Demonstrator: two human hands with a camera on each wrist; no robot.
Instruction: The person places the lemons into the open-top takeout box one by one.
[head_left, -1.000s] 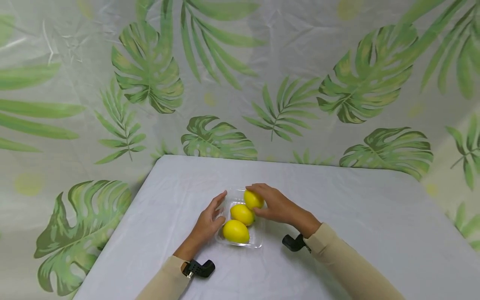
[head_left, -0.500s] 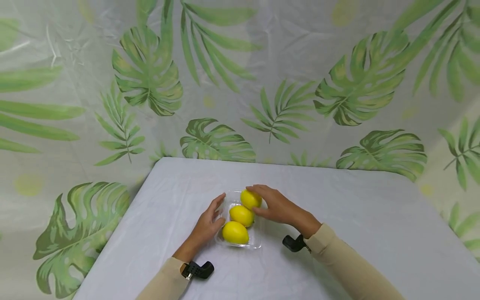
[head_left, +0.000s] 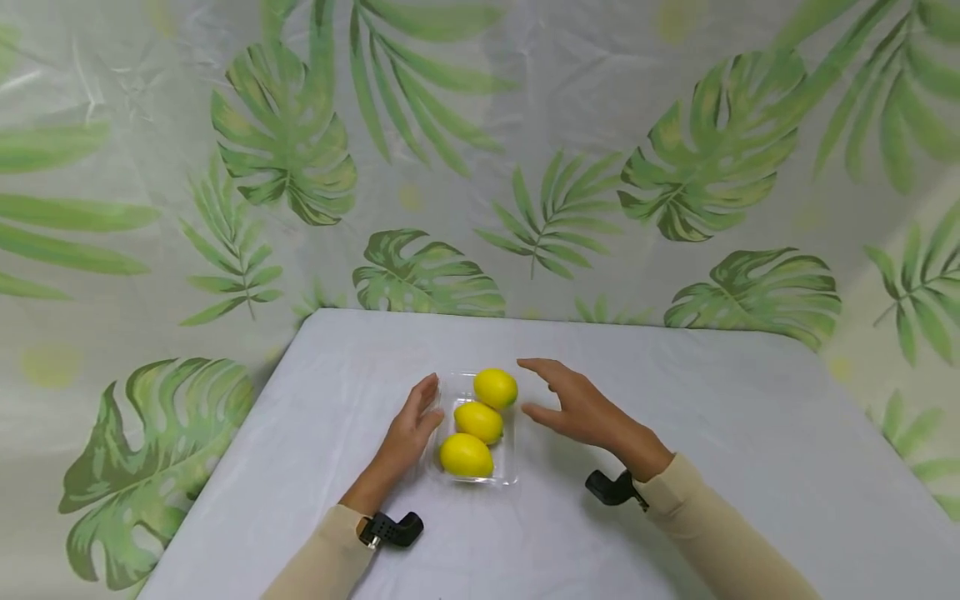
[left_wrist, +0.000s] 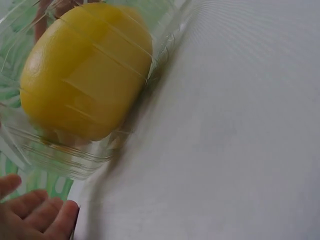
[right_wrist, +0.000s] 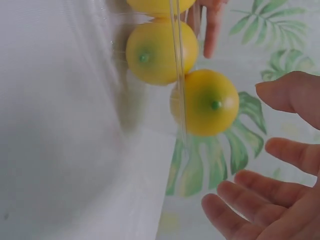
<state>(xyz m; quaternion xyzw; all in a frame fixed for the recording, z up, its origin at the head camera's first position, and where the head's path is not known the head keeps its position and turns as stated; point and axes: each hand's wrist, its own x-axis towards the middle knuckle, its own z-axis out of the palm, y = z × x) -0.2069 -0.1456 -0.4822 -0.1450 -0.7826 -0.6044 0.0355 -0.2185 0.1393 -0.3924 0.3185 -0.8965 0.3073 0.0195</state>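
Note:
Three yellow lemons stand in a slanted row in a clear plastic box: the far lemon [head_left: 495,389], the middle lemon [head_left: 478,422] and the near lemon [head_left: 466,456]. The box [head_left: 507,457] lies on the table. In the right wrist view the far lemon [right_wrist: 212,102] pokes up past the box's rim, its green tip facing the camera. My left hand [head_left: 408,429] stays at the box's left side, fingers relaxed and holding nothing. To the right of the far lemon, my right hand [head_left: 581,408] is apart from it, with fingers and thumb spread [right_wrist: 285,200].
A white cloth covers the table [head_left: 675,417], whose far edge meets a leaf-patterned curtain [head_left: 570,108]. Black wrist cameras sit on both forearms, the left camera [head_left: 401,530] and the right camera [head_left: 609,487], just over the tabletop.
My right hand has let go of the far lemon and drawn back to the right. That lemon now rests by itself at the box's far end. The left hand has barely moved.

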